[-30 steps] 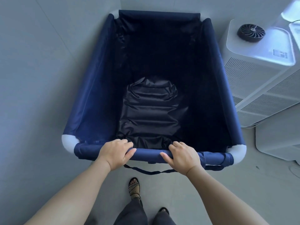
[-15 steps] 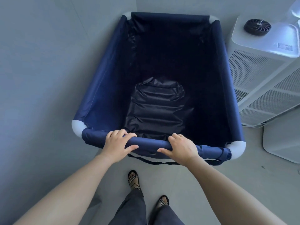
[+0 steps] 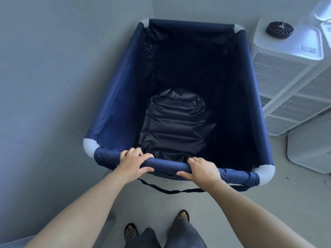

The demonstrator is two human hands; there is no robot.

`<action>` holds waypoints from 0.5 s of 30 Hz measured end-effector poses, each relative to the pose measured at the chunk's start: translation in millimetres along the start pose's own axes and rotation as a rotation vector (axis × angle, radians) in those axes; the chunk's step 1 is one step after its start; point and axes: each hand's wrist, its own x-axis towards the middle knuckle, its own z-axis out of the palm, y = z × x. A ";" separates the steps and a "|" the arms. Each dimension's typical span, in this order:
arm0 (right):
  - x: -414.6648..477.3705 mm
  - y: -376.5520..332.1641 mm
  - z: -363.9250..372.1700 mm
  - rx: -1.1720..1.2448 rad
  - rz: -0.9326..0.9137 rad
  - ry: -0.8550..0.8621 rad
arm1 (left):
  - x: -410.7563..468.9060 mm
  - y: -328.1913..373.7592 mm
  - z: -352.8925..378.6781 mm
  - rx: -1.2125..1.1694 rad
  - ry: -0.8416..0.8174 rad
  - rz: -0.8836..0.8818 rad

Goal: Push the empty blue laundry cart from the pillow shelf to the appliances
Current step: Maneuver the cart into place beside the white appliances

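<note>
Cart (image 3: 114,97) empty, so probably light with soft fabric sides; both grips, left (image 3: 133,162) and right (image 3: 203,170), clenched on stiff near rail (image 3: 168,164); appliance (image 3: 279,72) just right.

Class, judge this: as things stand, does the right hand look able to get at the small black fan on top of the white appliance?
Probably not without letting go: the right hand grips the cart rail, and the fan sits well beyond the cart's far right corner.

navy cart (image 3: 114,104), white appliance (image 3: 279,72), grey floor (image 3: 286,203)
</note>
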 end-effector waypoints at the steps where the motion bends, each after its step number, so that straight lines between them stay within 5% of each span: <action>1: -0.5 -1.6 0.9 -0.002 0.003 0.004 | 0.3 -1.4 -0.9 0.009 -0.014 0.012; 15: 37.6 -67.6 2.4 0.050 0.039 0.083 | 18.1 -74.8 -35.2 0.132 -0.111 0.075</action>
